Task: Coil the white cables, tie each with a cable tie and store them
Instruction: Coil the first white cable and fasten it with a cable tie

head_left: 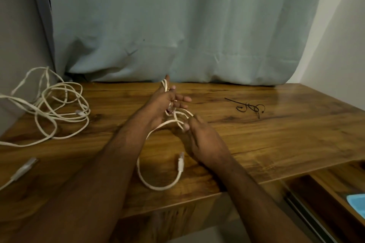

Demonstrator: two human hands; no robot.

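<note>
You held a white cable [158,163] above the middle of the wooden counter [276,134], partly wound into loops. Your left hand [167,102] was raised with the fingers spread and fairly straight, and several turns of the cable ran around it, up past the fingertips and down across the palm. Its grip was loose, the hand serving as a form for the loops. Your right hand [199,136] sat just beside it, nearer to you, and its grip was narrow: thumb and fingertips pinched a strand of the same cable where it left the loops. From there the cable dropped in one long curve down to the counter near the front edge and rose again to a pale plug [180,162], which lay just beside your right wrist.

A second white cable [59,108] lay well apart on the far left of the counter in a loose, tangled heap of loops, with one strand trailing off the left edge. Another pale plug [24,167] on a white lead rested near the front left corner. To the right of your hands, some way off, a few thin black cable ties [248,107] lay together on the wood.

Behind the counter hung a pale blue-green curtain [177,25]. At the lower right an open drawer [325,193] showed, with a light blue object [357,203] in it, too cut off to identify.
</note>
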